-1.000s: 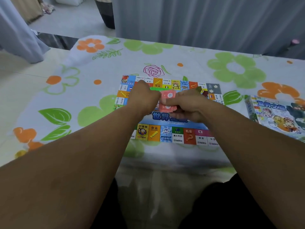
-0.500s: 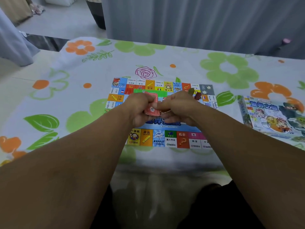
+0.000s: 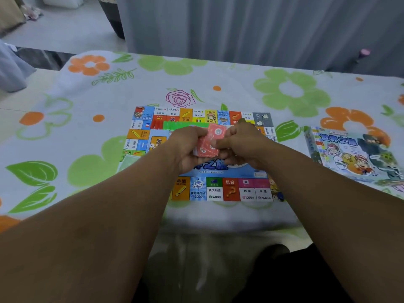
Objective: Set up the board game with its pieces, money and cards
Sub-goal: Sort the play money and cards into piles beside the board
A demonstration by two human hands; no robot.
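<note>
Two hands meet over the middle of the board (image 3: 215, 190). The left hand (image 3: 185, 149) is curled round a small stack of red cards (image 3: 207, 147) and holds it from 9 o'clock. The right hand (image 3: 243, 145) pinches the cards from 3 o'clock, thumb on top. One card sticks up at 12 o'clock. A green strip (image 3: 182, 124) lies on the board at 12 o'clock from the hands. The box (image 3: 352, 154) sits on the cloth (image 3: 218, 71) at 3 o'clock, apart from the board.
</note>
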